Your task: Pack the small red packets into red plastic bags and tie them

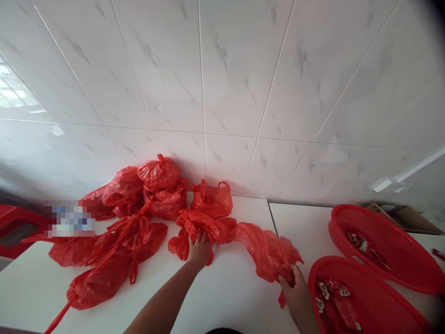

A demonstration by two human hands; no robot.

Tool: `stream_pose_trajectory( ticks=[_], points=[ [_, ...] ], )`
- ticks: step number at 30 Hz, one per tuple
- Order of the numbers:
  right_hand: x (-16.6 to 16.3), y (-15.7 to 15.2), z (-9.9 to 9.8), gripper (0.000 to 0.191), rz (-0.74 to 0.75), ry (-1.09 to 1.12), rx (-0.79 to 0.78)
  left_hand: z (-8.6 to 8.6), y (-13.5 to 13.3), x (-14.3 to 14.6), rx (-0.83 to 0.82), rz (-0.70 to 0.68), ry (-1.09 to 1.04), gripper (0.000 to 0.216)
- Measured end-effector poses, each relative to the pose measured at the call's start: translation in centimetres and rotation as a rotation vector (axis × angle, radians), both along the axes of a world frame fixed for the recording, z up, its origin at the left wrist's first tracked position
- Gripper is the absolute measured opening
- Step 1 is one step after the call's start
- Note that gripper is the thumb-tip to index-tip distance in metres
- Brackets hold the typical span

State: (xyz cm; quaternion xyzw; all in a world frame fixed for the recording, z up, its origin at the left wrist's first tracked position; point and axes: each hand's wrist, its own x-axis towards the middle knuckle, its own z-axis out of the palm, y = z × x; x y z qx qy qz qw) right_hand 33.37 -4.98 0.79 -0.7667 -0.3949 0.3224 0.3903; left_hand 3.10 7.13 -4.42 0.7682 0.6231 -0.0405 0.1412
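My left hand [199, 250] presses into a crumpled red plastic bag [208, 227], its fingers curled on the folds and partly sunk in them. My right hand [294, 285] pinches the near right end of a loose, flat-looking red plastic bag [266, 250]. That bag stretches leftward over the white table until it touches the one under my left hand. Just behind stands another red bag [212, 199] with its handle loops up. To the left, several filled, knotted red bags [100, 283] lie in a heap; their contents cannot be made out.
Two red plastic baskets [410, 250] stand at the right, holding small red packets [344, 306]. Behind them is an open cardboard box [403, 218]. A red stool-like object [21, 222] is at the far left. The tiled wall [229, 93] borders the white table [236, 287].
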Motion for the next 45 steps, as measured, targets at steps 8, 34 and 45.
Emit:
stream_pose_trajectory(
  ticks=[8,34,45],
  points=[
    [-6.7,-0.1,-1.3,0.031,0.414,0.197,0.077,1.0,-5.7,3.9,0.313,-0.418,-0.351,0.075],
    [-6.1,0.0,0.8,0.027,0.542,-0.267,0.197,4.8,-4.6,2.7,-0.058,-0.244,-0.374,0.083],
    [-5.5,-0.5,-3.7,0.055,0.320,-0.101,0.121,7.3,-5.3,6.3,-0.384,0.113,-1.099,0.019]
  ],
)
